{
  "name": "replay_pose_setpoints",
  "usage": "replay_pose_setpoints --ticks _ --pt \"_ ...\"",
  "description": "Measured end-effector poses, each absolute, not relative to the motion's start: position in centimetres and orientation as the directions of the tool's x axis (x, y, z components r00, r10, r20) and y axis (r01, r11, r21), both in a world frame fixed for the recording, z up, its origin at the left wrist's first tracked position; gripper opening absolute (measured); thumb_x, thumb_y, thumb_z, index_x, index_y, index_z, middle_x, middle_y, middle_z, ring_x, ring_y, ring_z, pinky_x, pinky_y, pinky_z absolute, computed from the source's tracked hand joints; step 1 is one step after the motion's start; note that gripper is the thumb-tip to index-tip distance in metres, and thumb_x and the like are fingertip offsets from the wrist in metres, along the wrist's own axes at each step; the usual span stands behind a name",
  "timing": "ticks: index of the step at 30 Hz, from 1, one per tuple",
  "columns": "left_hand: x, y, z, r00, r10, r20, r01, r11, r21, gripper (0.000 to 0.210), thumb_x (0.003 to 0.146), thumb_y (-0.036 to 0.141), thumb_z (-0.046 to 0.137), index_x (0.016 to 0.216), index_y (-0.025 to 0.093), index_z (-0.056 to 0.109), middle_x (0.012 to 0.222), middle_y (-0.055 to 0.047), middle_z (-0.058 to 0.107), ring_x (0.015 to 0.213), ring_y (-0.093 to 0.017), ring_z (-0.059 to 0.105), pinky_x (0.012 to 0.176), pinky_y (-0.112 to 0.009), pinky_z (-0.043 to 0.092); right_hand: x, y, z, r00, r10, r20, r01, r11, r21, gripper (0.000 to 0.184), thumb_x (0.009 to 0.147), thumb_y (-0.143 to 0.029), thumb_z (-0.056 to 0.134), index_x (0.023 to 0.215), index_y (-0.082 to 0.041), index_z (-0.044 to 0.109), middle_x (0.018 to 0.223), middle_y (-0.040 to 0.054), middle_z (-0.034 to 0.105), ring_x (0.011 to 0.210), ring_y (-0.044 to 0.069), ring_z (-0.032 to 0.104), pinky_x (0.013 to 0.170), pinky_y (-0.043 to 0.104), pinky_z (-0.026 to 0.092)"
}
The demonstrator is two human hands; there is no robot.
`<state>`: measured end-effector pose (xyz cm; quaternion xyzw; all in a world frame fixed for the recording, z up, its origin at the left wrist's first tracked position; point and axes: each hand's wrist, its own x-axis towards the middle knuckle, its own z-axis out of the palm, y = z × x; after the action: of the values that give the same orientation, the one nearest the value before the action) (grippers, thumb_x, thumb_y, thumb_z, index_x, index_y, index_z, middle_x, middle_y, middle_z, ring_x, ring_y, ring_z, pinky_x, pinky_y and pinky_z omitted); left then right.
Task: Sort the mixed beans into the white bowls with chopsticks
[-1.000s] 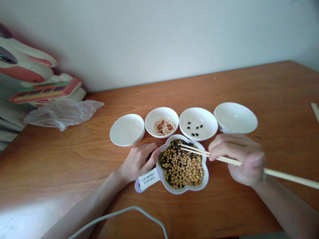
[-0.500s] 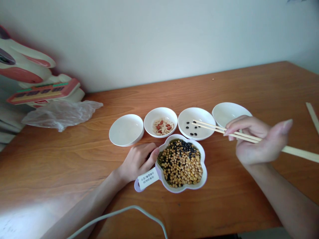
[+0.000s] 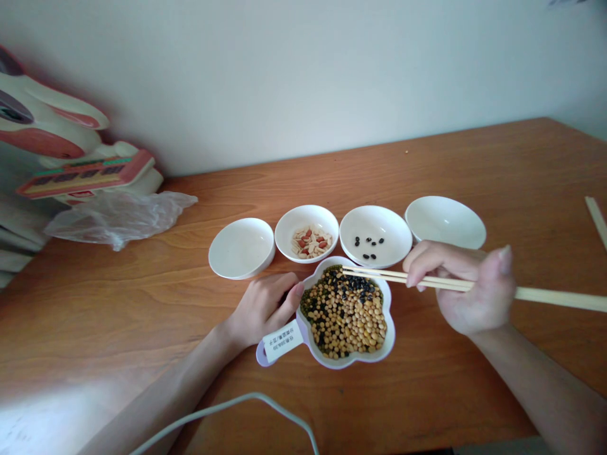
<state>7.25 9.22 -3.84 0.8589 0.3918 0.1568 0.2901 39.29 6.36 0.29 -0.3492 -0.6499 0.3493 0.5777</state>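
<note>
My right hand (image 3: 467, 284) is closed around a pair of wooden chopsticks (image 3: 427, 280). Their tips are over the far part of a flower-shaped bowl (image 3: 389, 344) with a lilac handle and a paper label. Mixed yellow, black and green beans (image 3: 348, 316) fill it. My left hand (image 3: 265, 308) grips the bowl's rim beside the handle, thumb on the edge. Just behind stands a white bowl (image 3: 393, 227) with several black beans (image 3: 372, 241) in it. To its left, another white bowl (image 3: 308, 213) holds pale and reddish nut or seed pieces (image 3: 310, 241).
White bowls stand at the left end (image 3: 241, 246) and right end (image 3: 446, 218) of the row. A clear plastic bag (image 3: 123, 215) lies before a cartoon figure (image 3: 90, 170) at back left. A white cable (image 3: 251, 397) crosses the front. A wooden stick (image 3: 596, 218) lies far right.
My right hand has moved the chopsticks from over the black-bean bowl, toward me and left, to the flower-shaped bowl. The left hand stays in place.
</note>
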Motion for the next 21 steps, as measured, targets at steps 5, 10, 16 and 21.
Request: replay_pose_setpoints --ticks 5,10,16,21 --pt "7.3 9.2 -3.9 0.638 0.768 0.05 0.583 -0.525 0.62 0.035 0.109 0.034 0.038 0.078 0.019 0.045 0.07 0.002 0.055 0.061 -0.011 0.048 0.061 -0.028 0.032 38.3 5.9 -0.8 -0.226 0.878 0.422 0.112 0.453 -0.884 0.077 0.103 -0.069 0.018 0.072 -0.023 0.07 0.066 0.0053 0.065 0.06 0.019 0.058 0.055 0.035 0.038" --pt "7.4 9.2 -3.8 0.639 0.768 0.052 0.583 -0.527 0.618 0.035 0.109 0.033 0.039 0.079 0.019 0.045 0.07 0.002 0.055 0.062 -0.011 0.048 0.061 -0.028 0.032 38.2 5.7 -2.3 -0.243 0.894 0.377 0.167 0.421 -0.891 0.074 0.106 -0.063 0.014 0.077 -0.023 0.069 0.071 0.0046 0.065 0.061 0.019 0.057 0.059 0.036 0.041" --pt "7.5 9.1 -3.7 0.639 0.767 0.06 0.582 -0.533 0.614 0.035 0.109 0.033 0.039 0.078 0.019 0.045 0.069 0.002 0.055 0.06 -0.011 0.048 0.06 -0.027 0.032 38.1 5.7 -2.3 -0.249 0.893 0.374 0.184 0.423 -0.888 0.069 0.107 -0.059 0.018 0.079 -0.023 0.07 0.072 0.0045 0.066 0.06 0.019 0.057 0.059 0.036 0.042" --pt "7.5 9.1 -3.6 0.639 0.767 0.061 0.579 -0.532 0.619 0.034 0.108 0.032 0.04 0.078 0.019 0.046 0.07 0.001 0.057 0.06 -0.011 0.049 0.059 -0.027 0.033 38.2 5.8 -2.6 -0.26 0.872 0.415 0.171 0.465 -0.869 0.068 0.107 -0.056 0.018 0.08 -0.022 0.071 0.072 0.0045 0.065 0.06 0.019 0.057 0.058 0.035 0.041"
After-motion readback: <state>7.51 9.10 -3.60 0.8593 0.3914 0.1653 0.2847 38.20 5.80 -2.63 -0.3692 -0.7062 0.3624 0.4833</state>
